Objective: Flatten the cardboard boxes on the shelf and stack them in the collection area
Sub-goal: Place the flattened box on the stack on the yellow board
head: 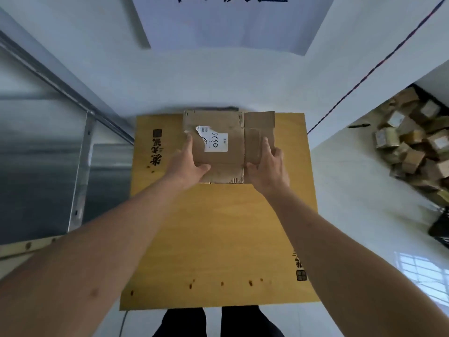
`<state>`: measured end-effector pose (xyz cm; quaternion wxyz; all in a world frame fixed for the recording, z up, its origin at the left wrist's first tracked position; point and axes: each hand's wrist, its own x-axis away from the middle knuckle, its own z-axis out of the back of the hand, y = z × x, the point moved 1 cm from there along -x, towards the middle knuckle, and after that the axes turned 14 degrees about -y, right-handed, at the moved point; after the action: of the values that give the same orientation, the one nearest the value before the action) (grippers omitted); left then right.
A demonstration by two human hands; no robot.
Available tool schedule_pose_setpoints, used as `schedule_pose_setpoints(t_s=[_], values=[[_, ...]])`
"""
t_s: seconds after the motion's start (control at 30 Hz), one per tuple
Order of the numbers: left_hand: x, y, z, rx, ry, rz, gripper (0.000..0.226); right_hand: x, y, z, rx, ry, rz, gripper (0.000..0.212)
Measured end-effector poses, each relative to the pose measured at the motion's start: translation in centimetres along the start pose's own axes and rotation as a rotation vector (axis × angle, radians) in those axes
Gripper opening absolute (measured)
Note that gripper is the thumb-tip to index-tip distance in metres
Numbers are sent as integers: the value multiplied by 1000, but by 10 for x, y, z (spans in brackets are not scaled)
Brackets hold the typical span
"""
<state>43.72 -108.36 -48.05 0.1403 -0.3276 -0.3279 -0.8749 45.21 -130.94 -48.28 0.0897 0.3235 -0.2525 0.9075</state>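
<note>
Now a flattened cardboard box [226, 144] is held over the far edge of the wooden board [218, 239]; the left hand [188, 160] and right hand [268, 166] each grip one side. Stacking appears under way; lowering flat and release are judged next.

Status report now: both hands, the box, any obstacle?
Left hand and right hand hold flattened brown cardboard box over yellow wooden board. Nothing blocks it.

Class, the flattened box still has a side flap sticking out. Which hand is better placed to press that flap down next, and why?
The right hand. It already grips the flap side of the flattened box, while the left hand holds the far side by the label.
</note>
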Motion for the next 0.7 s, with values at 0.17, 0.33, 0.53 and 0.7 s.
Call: schedule_pose_setpoints(t_s=[0.17,0.33,0.53,0.7], values=[[-25,1,-11,-102,-36,50,91,-33,2,-9,218,-24,71,73],[-36,5,-21,-350,65,-68,67,-51,4,-17,334,13,200,69],[-51,11,-27,-450,27,-127,63,-61,0,-24,398,-27,331,68],[-55,7,-28,-495,0,-112,60,-63,-4,-24,430,-69,304,69]])
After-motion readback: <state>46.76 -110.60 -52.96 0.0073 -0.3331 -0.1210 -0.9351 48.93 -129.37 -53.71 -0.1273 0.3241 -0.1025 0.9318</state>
